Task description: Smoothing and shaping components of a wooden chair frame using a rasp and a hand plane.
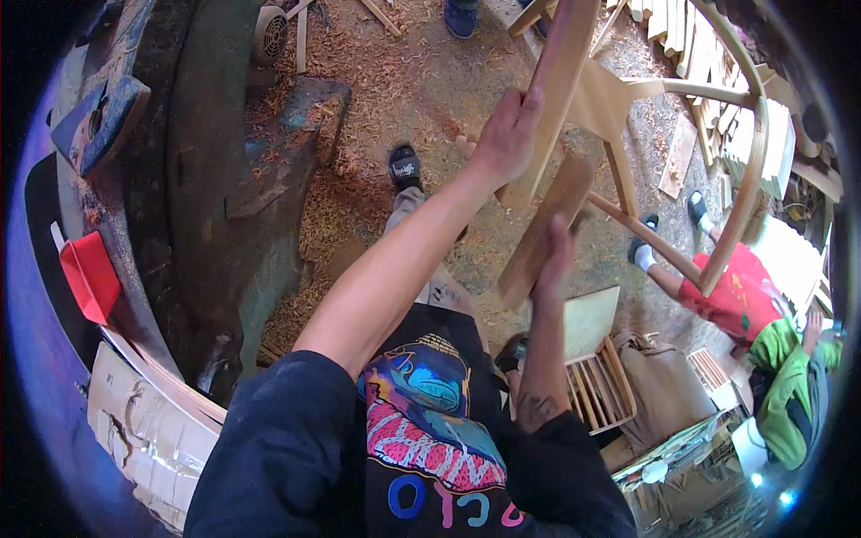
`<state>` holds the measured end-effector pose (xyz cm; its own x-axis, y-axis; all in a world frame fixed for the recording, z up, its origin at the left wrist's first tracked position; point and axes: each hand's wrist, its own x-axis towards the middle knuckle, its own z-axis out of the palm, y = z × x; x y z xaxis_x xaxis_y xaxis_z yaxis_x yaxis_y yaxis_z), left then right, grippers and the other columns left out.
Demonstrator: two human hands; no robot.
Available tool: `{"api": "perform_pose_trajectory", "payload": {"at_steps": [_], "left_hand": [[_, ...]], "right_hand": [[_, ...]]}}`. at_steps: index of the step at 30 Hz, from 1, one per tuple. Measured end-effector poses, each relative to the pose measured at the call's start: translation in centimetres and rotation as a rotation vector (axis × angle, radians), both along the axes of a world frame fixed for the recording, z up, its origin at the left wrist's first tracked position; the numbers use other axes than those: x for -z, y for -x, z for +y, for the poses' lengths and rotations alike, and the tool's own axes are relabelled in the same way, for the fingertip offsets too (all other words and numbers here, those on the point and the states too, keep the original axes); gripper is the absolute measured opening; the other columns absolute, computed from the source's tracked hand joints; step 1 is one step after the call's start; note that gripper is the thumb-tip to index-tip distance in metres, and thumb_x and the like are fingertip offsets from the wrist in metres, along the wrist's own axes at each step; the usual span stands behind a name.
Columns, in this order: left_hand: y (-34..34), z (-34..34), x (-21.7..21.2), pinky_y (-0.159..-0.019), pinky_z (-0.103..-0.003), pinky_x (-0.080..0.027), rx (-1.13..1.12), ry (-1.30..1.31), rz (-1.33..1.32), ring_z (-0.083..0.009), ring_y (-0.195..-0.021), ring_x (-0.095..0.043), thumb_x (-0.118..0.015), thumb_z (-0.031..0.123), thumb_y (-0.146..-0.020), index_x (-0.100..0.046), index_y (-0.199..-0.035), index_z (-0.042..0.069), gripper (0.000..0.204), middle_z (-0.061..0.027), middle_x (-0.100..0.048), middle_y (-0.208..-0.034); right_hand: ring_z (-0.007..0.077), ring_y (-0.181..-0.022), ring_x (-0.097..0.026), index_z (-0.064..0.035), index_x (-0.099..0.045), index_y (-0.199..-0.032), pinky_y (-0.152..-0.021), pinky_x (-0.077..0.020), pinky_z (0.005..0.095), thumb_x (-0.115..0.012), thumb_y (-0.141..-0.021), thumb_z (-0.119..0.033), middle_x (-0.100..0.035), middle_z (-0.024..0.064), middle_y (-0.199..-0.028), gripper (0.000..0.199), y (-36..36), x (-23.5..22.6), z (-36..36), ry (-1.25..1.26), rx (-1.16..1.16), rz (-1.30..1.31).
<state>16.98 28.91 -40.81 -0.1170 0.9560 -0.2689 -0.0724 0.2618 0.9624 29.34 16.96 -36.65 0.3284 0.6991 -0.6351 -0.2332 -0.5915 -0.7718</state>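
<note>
My left hand is closed around the lower part of a long, pale wooden board that runs up past the top edge. Lower and to the right, my right hand, blurred by motion, holds a shorter, thick wooden block tilted alongside the board's lower end. Behind both pieces stands a wooden chair frame with a long curved rail and angled legs. Whether the long board is joined to this frame, I cannot tell.
A large dark machine fills the left side, with a red object and a torn cardboard box nearby. Shavings cover the floor. Wood strips lie upper right; a slatted wooden piece and a person in green are lower right.
</note>
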Motion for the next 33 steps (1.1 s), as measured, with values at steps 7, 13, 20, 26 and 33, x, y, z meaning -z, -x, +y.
{"api": "perform_pose_trajectory", "payload": {"at_steps": [7, 13, 20, 26, 33], "left_hand": [[0.3, -0.1, -0.7, -0.088, -0.046, -0.037, 0.038, 0.082, 0.077, -0.0430, -0.104, -0.050, -0.030, 0.049, -0.097, -0.046, -0.103, -0.001, 0.053, -0.0277, -0.053, -0.102], [0.4, 0.0, -0.5, -0.091, -0.043, -0.036, 0.065, 0.145, 0.103, -0.0364, -0.104, -0.050, -0.030, 0.050, -0.097, -0.047, -0.108, 0.001, 0.053, -0.0247, -0.054, -0.107], [0.5, -0.2, -0.3, -0.098, -0.035, -0.034, 0.081, 0.095, 0.057, -0.0260, -0.106, -0.050, -0.031, 0.051, -0.098, -0.047, -0.115, -0.003, 0.059, -0.0220, -0.053, -0.111], [0.3, -0.2, -0.3, -0.092, -0.047, -0.035, 0.076, 0.129, 0.052, -0.0451, -0.109, -0.046, -0.026, 0.056, -0.096, -0.045, -0.108, 0.000, 0.060, -0.0295, -0.049, -0.112], [0.4, 0.1, -0.6, -0.091, -0.047, -0.036, 0.086, 0.166, 0.101, -0.0446, -0.108, -0.048, -0.028, 0.051, -0.097, -0.046, -0.109, 0.000, 0.055, -0.0283, -0.051, -0.112]], "right_hand": [[0.0173, -0.107, -0.048, 0.0000, -0.036, -0.129, -0.094, -0.0386, 0.0308, -0.060, -0.089, -0.027, -0.050, 0.0101, -0.118, 0.054, 1.5, -1.0, 9.9, -0.392, -0.244, -0.003], [0.0198, -0.109, -0.046, -0.0002, -0.032, -0.130, -0.096, -0.0371, 0.0318, -0.061, -0.089, -0.025, -0.048, 0.0122, -0.121, 0.056, 1.9, -1.6, 8.9, -0.286, -0.265, -0.050], [0.0191, -0.111, -0.042, 0.0006, -0.027, -0.137, -0.099, -0.0312, 0.0312, -0.060, -0.089, -0.026, -0.044, 0.0076, -0.122, 0.064, 2.2, -3.4, -6.1, -0.022, -0.292, -0.015], [0.0156, -0.111, -0.043, 0.0009, -0.036, -0.130, -0.097, -0.0346, 0.0304, -0.058, -0.091, -0.026, -0.046, 0.0070, -0.121, 0.052, 0.3, -1.3, 3.9, -0.181, -0.119, -0.031], [0.0177, -0.104, -0.050, 0.0033, -0.040, -0.126, -0.091, -0.0408, 0.0295, -0.059, -0.090, -0.025, -0.051, 0.0106, -0.118, 0.050, 1.7, -1.7, 13.1, -0.322, -0.294, -0.011]]}}
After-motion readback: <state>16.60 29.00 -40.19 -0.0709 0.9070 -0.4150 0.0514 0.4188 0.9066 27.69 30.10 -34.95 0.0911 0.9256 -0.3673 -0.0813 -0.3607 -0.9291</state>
